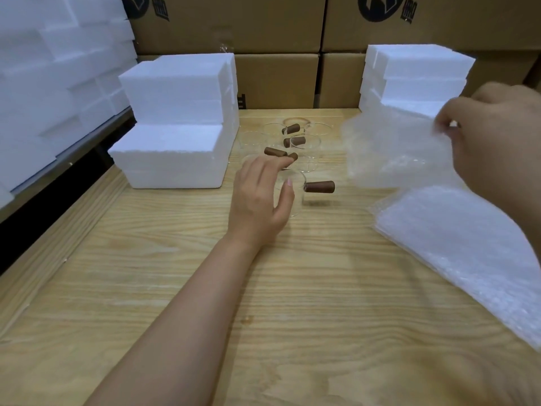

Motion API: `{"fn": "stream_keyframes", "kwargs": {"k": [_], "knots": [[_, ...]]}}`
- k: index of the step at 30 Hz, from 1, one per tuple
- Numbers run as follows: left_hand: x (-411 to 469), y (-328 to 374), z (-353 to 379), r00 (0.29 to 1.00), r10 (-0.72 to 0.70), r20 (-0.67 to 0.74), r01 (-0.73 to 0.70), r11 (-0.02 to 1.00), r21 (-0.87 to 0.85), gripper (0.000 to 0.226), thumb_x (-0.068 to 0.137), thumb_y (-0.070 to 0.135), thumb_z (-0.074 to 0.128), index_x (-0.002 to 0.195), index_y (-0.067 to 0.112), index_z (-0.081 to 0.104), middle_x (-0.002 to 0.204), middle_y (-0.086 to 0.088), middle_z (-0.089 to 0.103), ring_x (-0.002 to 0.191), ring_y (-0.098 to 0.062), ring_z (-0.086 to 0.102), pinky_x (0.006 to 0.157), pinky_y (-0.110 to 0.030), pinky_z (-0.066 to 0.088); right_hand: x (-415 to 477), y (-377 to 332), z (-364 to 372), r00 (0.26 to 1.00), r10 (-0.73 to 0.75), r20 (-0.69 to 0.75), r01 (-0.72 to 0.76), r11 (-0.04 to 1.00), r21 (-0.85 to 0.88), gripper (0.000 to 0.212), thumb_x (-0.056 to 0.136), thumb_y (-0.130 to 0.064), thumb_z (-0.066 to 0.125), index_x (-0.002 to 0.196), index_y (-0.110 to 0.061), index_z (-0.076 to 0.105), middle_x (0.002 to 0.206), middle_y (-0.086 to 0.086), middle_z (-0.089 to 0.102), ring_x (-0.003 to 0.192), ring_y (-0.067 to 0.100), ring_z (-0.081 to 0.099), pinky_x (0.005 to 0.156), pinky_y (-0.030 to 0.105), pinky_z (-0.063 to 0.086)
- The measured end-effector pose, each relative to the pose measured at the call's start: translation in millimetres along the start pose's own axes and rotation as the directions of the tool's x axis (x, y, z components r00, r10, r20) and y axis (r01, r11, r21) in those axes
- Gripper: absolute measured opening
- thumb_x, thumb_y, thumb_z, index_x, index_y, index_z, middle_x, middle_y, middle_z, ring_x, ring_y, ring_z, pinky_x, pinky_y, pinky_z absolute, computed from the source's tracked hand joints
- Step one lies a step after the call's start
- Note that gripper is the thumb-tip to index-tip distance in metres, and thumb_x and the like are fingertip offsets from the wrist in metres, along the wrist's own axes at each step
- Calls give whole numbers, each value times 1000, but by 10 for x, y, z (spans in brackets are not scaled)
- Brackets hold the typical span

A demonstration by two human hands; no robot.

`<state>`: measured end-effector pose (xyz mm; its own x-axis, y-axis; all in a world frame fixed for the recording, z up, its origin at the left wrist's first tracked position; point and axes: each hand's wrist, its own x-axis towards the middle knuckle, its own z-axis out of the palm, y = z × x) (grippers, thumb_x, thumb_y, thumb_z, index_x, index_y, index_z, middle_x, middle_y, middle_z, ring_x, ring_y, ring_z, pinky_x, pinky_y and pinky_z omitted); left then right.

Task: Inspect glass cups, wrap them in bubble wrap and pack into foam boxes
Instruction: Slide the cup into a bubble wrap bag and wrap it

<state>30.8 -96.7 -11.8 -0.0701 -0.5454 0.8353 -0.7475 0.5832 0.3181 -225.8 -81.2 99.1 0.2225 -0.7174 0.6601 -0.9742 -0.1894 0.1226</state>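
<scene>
Head view. Reaches with the left hand (260, 194) round the nearest glass cup (297, 199), mid-table, with spread fingers over its far rim and the thumb at its near wall. Pinches with the right hand (497, 136), thumb to fingertips, the top edge of a bubble wrap sheet (395, 148), held up at the right, clear of the table (175, 288).

Could tip or slip that cup if lifted one-handed on smooth glass, with the brown handle (319, 187) weighing toward the right. Could knock the cluster of cups (308, 150) just beyond, with fingertips close to two handles there. Could sweep the hanging sheet across those far cups, or drag a second sheet off the bubble wrap stack (468, 253) beneath. Could miss a crack or chip, given clear glass against pale wood.

Counts five brown handles, so probably five cups, though faint clear rims at the far side of the cluster may belong to more. One sheet lifted; one stack of sheets at near right. Two foam stacks on the table: the left foam stack (175, 127) just left of the cups, the right foam stack (415, 77) at far right. One larger foam pile (44, 83) off the table at far left. No cup wrapped or boxed yet.
</scene>
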Motion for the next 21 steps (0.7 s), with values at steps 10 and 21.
{"fn": "stream_keyframes", "kwargs": {"k": [10, 21], "knots": [[-19, 174, 30, 984, 136, 116, -131, 990, -53, 44, 76, 27, 52, 117, 13, 63, 117, -19, 54, 108, -26, 46, 92, -40, 34, -123, -328, 267, 998, 5, 68, -19, 977, 214, 20, 78, 3, 48, 91, 3, 63, 86, 21, 54, 86, 41, 47, 75, 50, 38], [-69, 707, 177, 993, -97, 62, 114, 914, -391, 57, 77, 40, 63, 120, 3, 57, 124, -5, 58, 119, -18, 52, 103, -45, 39, -277, -352, 338, 952, 142, -270, -138, 990, 34, 18, 76, -11, 41, 68, 1, 53, 72, 18, 43, 69, 28, 33, 66, 37, 19]]}}
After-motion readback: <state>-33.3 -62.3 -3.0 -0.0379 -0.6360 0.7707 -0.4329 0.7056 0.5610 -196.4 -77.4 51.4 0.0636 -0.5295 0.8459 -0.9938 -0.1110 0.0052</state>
